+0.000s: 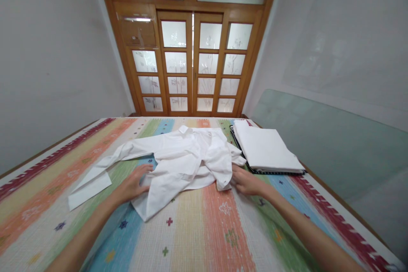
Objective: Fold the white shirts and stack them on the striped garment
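A white long-sleeved shirt lies spread and rumpled on the striped bedcover. Its collar points away from me, and one sleeve stretches out to the left, ending in a wide cuff. At the shirt's left side edge is my left hand, its thumb and fingers apart, fingertips touching the cloth. My right hand is at the opposite edge, beside the bunched right part of the shirt. Its fingers are curled against the cloth there, the tips partly hidden.
To the right, a stack of folded white cloth rests on a dark piece with a dotted edge. A pale green panel leans along the right wall. Wooden doors with glass panes stand beyond the bed's far edge.
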